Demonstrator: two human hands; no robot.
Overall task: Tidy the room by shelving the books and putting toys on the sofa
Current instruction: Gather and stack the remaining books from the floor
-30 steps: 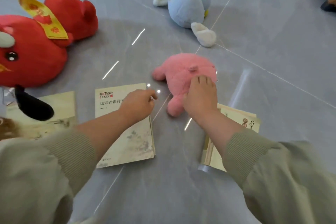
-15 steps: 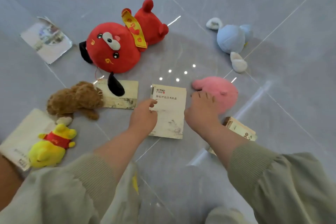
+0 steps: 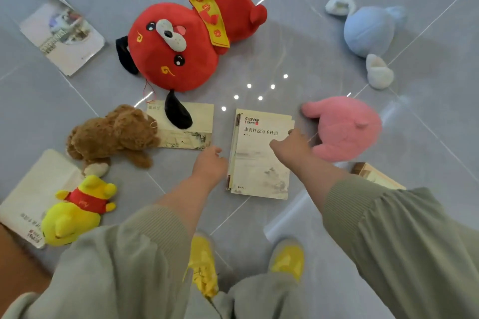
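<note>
A cream book with a red logo (image 3: 259, 160) lies on the grey floor in front of me. My left hand (image 3: 210, 163) hovers at its left edge with loosely curled fingers and holds nothing. Over the book's right edge, my right hand (image 3: 290, 147) is empty too, just left of the pink plush (image 3: 344, 127). The big red plush dog (image 3: 176, 46) lies further back, its black ear resting on a second cream book (image 3: 197, 127). A brown bear (image 3: 114, 134) and a yellow bear (image 3: 75, 215) lie at left, and a blue plush (image 3: 368, 28) at the far right.
A thin glossy book (image 3: 62, 33) lies at far left. A white book (image 3: 33, 189) sits partly under the yellow bear, and another book (image 3: 375, 176) shows behind my right sleeve. My yellow shoes (image 3: 202, 267) stand just below the middle book.
The view has risen and widened. My right hand came off the pink plush and moved left over the book. My left hand slid off the book to its left edge.
</note>
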